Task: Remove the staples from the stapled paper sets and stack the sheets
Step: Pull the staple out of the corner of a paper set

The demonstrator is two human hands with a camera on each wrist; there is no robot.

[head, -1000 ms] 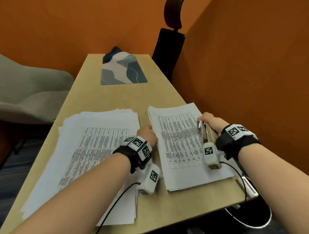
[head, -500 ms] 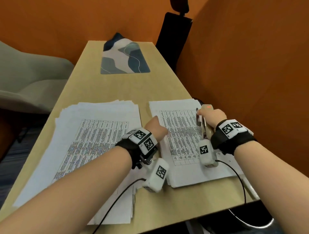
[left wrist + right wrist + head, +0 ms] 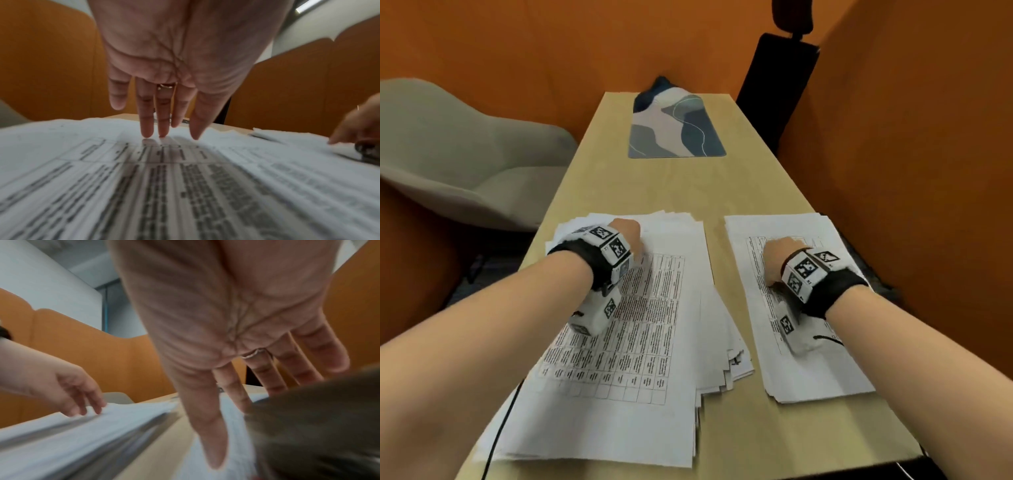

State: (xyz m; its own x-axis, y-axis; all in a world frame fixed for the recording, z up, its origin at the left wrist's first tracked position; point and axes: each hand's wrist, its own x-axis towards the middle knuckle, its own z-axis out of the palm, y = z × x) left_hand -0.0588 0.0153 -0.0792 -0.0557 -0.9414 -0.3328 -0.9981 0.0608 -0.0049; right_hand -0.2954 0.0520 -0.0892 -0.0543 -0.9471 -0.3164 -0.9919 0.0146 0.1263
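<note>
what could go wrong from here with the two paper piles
1. The left pile is fanned out unevenly, sheets jutting at its near right corner; with only the left hand's straight fingers touching it, a push could splay it further.
2. The right hand is over the right pile, and a dark blurred object lies just under it; I cannot identify it, but it might snag or drag the top sheet.

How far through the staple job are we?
Done, apparently: a big loose stack lies fanned at left, the left hand flat on it, fingers straight. In hand: the right hand is open over the right pile, beside a dark tool, probably the remover. Left: that pile; no staple is visible.
</note>
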